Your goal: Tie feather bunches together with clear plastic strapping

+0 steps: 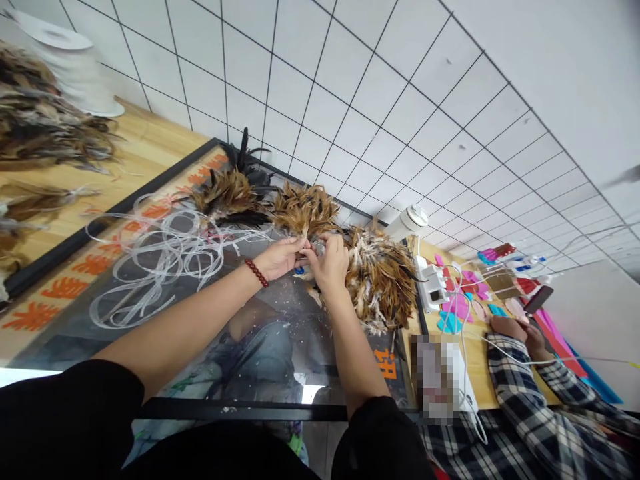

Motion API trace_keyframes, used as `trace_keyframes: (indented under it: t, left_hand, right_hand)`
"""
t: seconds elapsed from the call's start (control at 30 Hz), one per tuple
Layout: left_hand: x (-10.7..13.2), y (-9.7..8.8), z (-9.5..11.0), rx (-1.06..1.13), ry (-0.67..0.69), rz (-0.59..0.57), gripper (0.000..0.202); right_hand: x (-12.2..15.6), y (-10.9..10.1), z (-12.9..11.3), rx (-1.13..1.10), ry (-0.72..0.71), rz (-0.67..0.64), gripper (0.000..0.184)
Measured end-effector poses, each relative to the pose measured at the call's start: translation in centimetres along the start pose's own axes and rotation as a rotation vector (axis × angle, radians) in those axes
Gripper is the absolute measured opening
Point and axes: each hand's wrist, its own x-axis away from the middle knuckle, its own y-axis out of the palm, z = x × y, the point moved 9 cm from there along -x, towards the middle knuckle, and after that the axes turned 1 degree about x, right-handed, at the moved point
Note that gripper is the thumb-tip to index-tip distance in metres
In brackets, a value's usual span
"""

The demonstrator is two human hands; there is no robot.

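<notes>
My left hand (280, 259) and my right hand (329, 261) meet over a glass-topped table (260, 347), both closed around the base of a bunch of brown feathers (304, 212) that stands up between them. A red bead bracelet (256, 273) sits on my left wrist. More brown and black feather bunches (230, 193) lie behind my left hand. Right of my right hand lies a large brown and white feather heap (381, 279). Loose clear plastic strips (160, 257) curl on the glass to the left.
Another person in a plaid sleeve (530, 407) sits at the right, a hand (515, 330) holding a phone (537, 300). Coloured paper pieces (460, 303), white cables and a white power strip (433, 287) lie there. Feather piles (45, 127) and a white spool (75, 67) are far left.
</notes>
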Motion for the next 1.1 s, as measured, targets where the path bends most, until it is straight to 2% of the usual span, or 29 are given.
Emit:
trace_keyframes:
  t: [0.07,0.13,0.27,0.33,0.4,0.5,0.63,0.73,0.9,1.1]
  left_hand:
    - [0.0,-0.9,1.0,0.002,0.104,0.098,0.014]
    - [0.0,-1.7,1.7,-0.010,0.185,0.183,0.016]
    - [0.0,-2.0,2.0,-0.035,0.206,0.215,0.020]
    - [0.1,-1.8,2.0,-0.042,0.203,0.209,0.020]
    - [0.1,-1.7,2.0,-0.051,0.199,0.207,0.020]
    - [0.2,-1.5,1.9,-0.068,0.187,0.201,0.022]
    - [0.3,-1.3,2.0,-0.088,0.201,0.207,0.022]
    - [0.3,-1.6,1.9,-0.104,0.197,0.240,0.020]
    - [0.3,-2.0,1.4,-0.188,0.156,0.300,0.017]
    - [0.1,-1.2,0.3,-0.417,0.111,0.248,0.024]
  right_hand:
    - [-0.4,-0.2,1.4,-0.011,0.061,-0.044,0.026]
    - [-0.5,0.3,2.9,-0.019,0.141,-0.151,0.019]
    - [0.5,2.8,4.3,-0.012,0.250,-0.402,0.016]
    - [0.9,3.8,4.0,0.011,0.262,-0.400,0.024]
    - [1.1,4.5,3.7,0.041,0.262,-0.336,0.032]
    - [1.2,5.4,3.7,0.032,0.254,-0.315,0.021]
    - [0.4,4.3,4.1,-0.075,0.200,-0.315,0.017]
    - [0.0,2.7,3.1,-0.121,0.101,-0.379,0.019]
    - [0.0,0.9,-0.5,0.059,-0.165,-0.416,0.019]
    - [0.1,1.2,-0.9,0.240,-0.213,-0.392,0.021]
